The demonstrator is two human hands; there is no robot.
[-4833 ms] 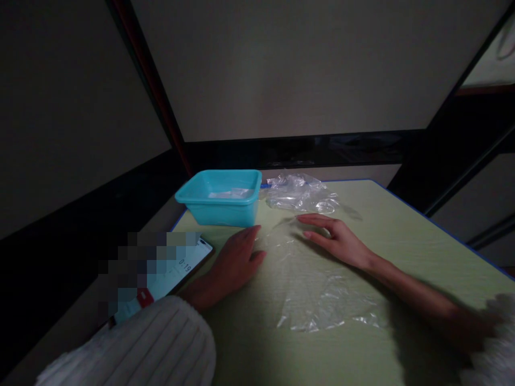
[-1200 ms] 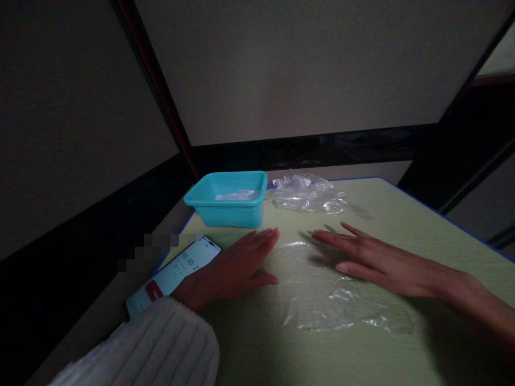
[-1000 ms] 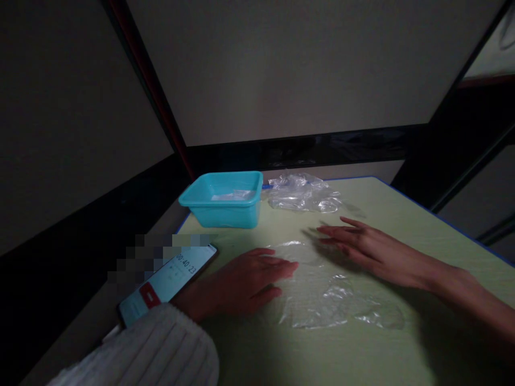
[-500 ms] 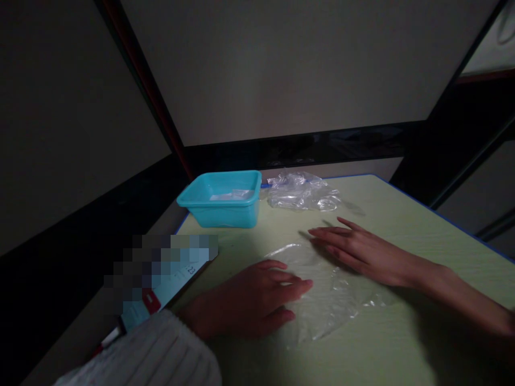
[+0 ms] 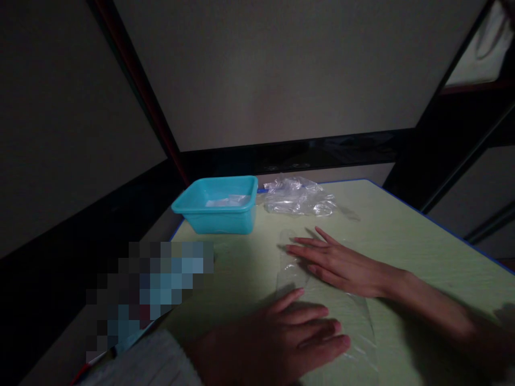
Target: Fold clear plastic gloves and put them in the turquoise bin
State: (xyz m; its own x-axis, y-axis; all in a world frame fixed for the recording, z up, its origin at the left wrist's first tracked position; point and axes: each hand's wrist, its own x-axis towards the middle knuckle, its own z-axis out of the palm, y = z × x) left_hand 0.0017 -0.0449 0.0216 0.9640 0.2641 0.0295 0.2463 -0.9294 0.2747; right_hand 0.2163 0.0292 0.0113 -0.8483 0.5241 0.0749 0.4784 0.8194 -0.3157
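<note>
A piece of thin clear plastic film point(image 5: 293, 274) lies spread on the table under both hands. Its far end is narrow and rounded, and it widens toward me; whether it is a bag or a glove I cannot tell. My left hand point(image 5: 298, 338) is over the near part, palm down with fingers spread. Stretched out across the far part, my right hand point(image 5: 341, 265) has its fingers apart and flat. Neither hand grips anything. Part of the film is hidden beneath the hands.
A turquoise plastic basin point(image 5: 219, 220) with whitish pieces inside stands at the table's back left. Beside it lies a crumpled clear plastic heap point(image 5: 300, 198). A blurred-out flat object point(image 5: 161, 295) is along the left edge. Blue edging rims the table point(image 5: 406, 236); a wall panel rises behind.
My left hand has moved right and nearer to me over the film. My right hand has shifted slightly left and down. The film now lies longer and flatter, its narrow end pointing away.
</note>
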